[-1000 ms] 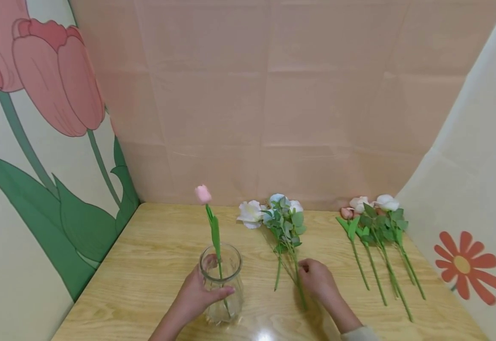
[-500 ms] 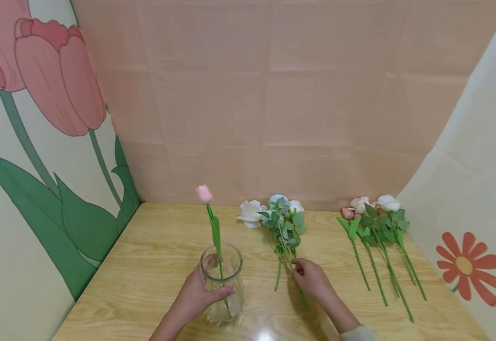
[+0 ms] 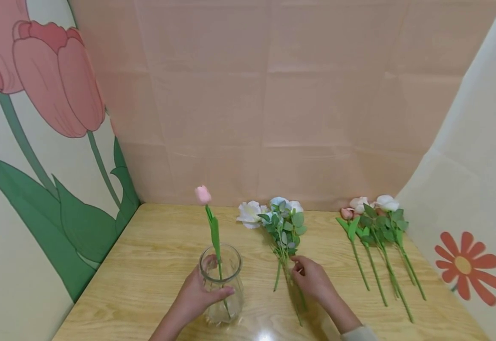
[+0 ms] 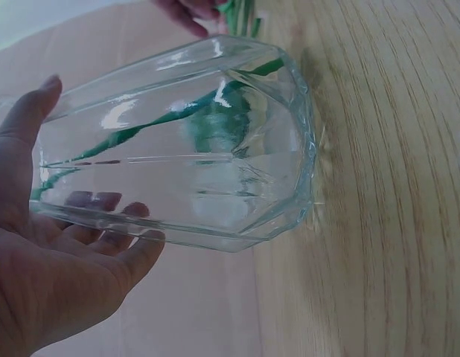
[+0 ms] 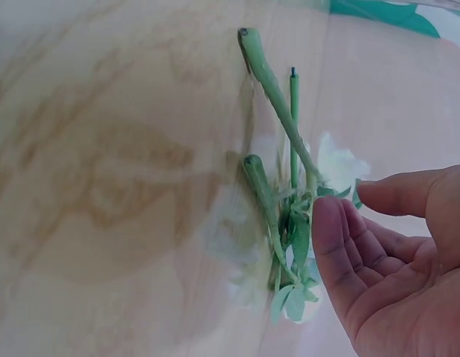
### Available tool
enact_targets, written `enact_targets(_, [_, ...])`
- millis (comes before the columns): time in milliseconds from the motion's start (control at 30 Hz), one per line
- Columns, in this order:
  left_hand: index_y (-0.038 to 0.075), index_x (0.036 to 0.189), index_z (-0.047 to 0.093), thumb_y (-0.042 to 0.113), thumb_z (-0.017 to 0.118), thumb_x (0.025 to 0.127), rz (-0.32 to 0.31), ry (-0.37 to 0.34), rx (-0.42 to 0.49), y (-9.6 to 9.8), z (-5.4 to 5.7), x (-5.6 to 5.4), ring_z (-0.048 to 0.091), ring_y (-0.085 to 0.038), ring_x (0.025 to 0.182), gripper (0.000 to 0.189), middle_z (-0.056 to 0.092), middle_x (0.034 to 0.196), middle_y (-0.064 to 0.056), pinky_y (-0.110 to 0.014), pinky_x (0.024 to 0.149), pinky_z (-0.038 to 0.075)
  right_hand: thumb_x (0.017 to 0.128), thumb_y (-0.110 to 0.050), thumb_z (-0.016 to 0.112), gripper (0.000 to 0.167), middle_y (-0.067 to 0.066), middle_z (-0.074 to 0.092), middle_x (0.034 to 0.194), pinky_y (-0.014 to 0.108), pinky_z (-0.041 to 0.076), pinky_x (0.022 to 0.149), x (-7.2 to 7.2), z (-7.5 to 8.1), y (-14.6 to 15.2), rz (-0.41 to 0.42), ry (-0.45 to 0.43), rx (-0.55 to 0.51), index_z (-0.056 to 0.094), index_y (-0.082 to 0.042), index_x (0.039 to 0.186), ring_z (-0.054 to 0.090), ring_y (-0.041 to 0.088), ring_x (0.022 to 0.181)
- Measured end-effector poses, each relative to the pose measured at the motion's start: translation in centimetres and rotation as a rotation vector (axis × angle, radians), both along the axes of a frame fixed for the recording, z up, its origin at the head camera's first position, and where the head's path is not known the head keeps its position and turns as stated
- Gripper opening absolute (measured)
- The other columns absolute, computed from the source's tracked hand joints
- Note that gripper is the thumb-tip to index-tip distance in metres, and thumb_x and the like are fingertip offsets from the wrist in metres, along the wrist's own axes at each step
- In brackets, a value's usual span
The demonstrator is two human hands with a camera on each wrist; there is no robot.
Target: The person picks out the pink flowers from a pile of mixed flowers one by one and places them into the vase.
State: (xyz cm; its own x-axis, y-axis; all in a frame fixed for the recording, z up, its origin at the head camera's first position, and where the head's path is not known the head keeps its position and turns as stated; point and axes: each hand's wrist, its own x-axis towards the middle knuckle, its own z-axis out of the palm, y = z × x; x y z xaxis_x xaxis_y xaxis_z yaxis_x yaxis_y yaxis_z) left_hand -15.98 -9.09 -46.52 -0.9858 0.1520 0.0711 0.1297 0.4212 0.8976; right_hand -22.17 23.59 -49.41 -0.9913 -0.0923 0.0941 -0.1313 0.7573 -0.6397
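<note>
My left hand point(image 3: 196, 293) grips a clear glass vase point(image 3: 235, 303), thumb on the near side and fingers around the far side. One pink tulip point(image 3: 202, 194) leans in the vase, its green stem visible through the glass point(image 4: 170, 119). My right hand point(image 3: 313, 279) is at a bunch of artificial flowers point(image 3: 286, 222) with white and pale blue blooms. Thumb and index finger pinch a leafy green flower stem point(image 5: 278, 97) there, its lower end pointing toward me. Two other stem ends point(image 5: 254, 167) show beside it in the right wrist view.
Another group of pink and white flowers point(image 3: 384, 227) lies on the right of the wooden table point(image 3: 154, 255). A plain pinkish cloth point(image 3: 248, 104) hangs behind, with tulip-printed fabric point(image 3: 56, 80) at the left and a pale flower-printed sheet point(image 3: 469, 260) at the right.
My right hand has shifted left onto the middle bunch and taken hold of a stem. That stem and its leaves have slid slightly toward me. The left hand and vase stay put.
</note>
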Motion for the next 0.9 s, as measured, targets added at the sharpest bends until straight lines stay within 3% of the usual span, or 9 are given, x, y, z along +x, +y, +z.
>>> enact_targets(267, [0.013, 0.147, 0.045, 0.046, 0.087, 0.077, 0.003, -0.004, -0.007, 0.0, 0.0, 0.0, 0.044, -0.052, 0.136, 0.088, 0.051, 0.147, -0.022, -0.077, 0.099, 0.038, 0.094, -0.007, 0.068, 0.034, 0.002, 0.071, 0.094, 0.037, 0.056, 0.073, 0.0, 0.4, 0.8, -0.003, 0.023, 0.036, 0.064, 0.0, 0.127, 0.066, 0.017, 0.086])
enact_targets(533, [0.013, 0.146, 0.045, 0.049, 0.086, 0.076, 0.002, 0.0, -0.011, 0.0, 0.0, 0.0, 0.044, -0.051, 0.135, 0.089, 0.052, 0.147, -0.022, -0.076, 0.1, 0.038, 0.096, -0.011, 0.066, 0.039, 0.016, 0.071, 0.112, 0.046, 0.059, 0.079, 0.1, 0.7, 2.5, -0.009, -0.012, 0.039, 0.06, 0.005, 0.131, 0.069, 0.033, 0.1])
enact_targets(900, [0.013, 0.145, 0.046, 0.048, 0.087, 0.077, 0.001, -0.008, -0.007, 0.0, 0.0, 0.0, 0.043, -0.052, 0.136, 0.087, 0.052, 0.147, -0.022, -0.076, 0.1, 0.037, 0.097, -0.015, 0.066, 0.045, 0.023, 0.068, 0.12, 0.05, 0.058, 0.084, 0.0, 0.9, 5.2, -0.023, -0.029, 0.065, 0.056, 0.006, 0.135, 0.067, 0.04, 0.108])
